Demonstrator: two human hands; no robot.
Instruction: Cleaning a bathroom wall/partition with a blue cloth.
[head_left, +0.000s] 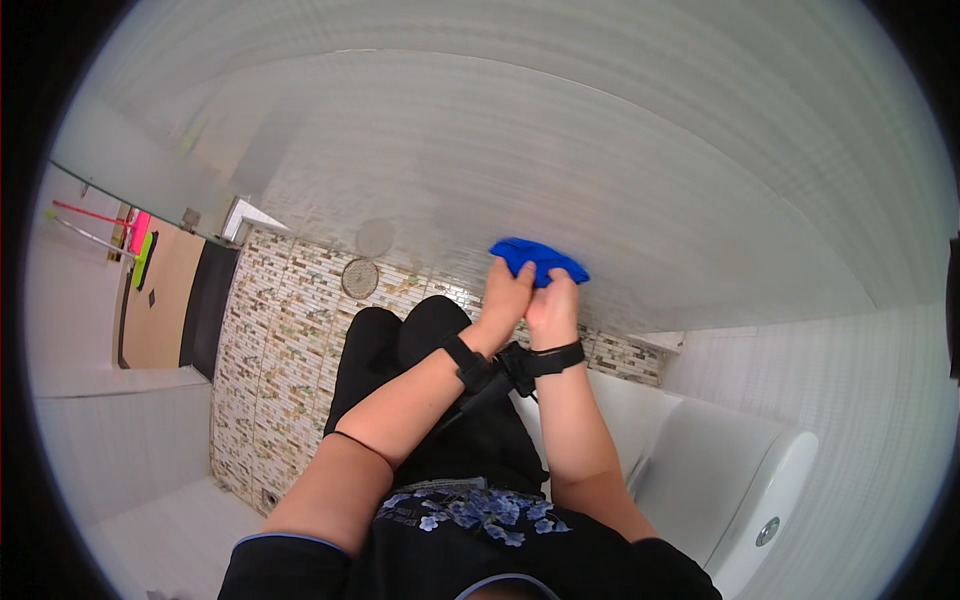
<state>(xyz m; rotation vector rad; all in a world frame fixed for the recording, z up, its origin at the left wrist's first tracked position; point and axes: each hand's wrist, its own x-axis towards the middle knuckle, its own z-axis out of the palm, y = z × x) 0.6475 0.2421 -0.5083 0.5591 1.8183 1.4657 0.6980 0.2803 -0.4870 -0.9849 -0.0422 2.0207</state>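
A bright blue cloth (535, 252), bunched and folded, is up against the pale glossy wall tiles (640, 230) in front of me, low down near the floor. My left hand (508, 290) is closed on the cloth's near edge at its left part. Close beside it, my right hand (553, 305) grips the right part, fingers bent into the fabric. The hands almost touch, and my forearms converge, with black straps (480, 365) around both wrists. Some of the fingertips are hidden behind or within the cloth.
A white toilet (740, 490) stands close at my right. Mosaic tiles cover the floor (290, 370), with a round drain (360, 278) left of my knees. At the far left are a glass panel (130, 190), a doorway and a green broom (145, 262).
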